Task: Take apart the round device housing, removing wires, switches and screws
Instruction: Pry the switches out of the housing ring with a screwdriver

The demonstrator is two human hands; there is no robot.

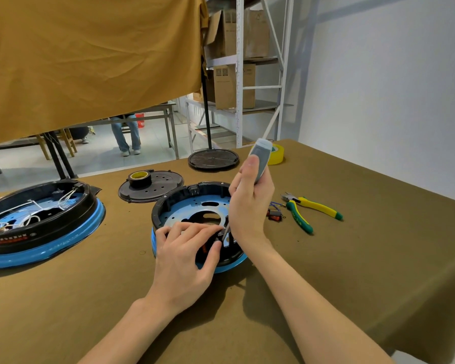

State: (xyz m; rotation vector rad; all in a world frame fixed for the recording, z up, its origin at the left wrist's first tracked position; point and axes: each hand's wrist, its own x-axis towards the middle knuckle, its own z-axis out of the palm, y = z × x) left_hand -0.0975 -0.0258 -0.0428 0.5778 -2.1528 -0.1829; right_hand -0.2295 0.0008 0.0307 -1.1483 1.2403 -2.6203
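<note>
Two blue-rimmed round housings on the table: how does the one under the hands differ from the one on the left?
The housing under the hands looks stripped, its blue perforated plate bare; the left housing still holds white wires. The left hand rests on the first while the right hand drives a screwdriver into it; the left housing sits untouched. Both are round, black-walled, with blue rims.

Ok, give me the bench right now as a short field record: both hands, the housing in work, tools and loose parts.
right hand: grips screwdriver, tip down inside housing
left hand: on housing's near rim, fingers at the screwdriver tip
housing: open, blue plate showing, no wires visible
second housing: far left, white wires inside
pliers: on table right of housing
red switch: loose beside pliers
black tape: on removed cover
yellow tape: behind screwdriver
</note>
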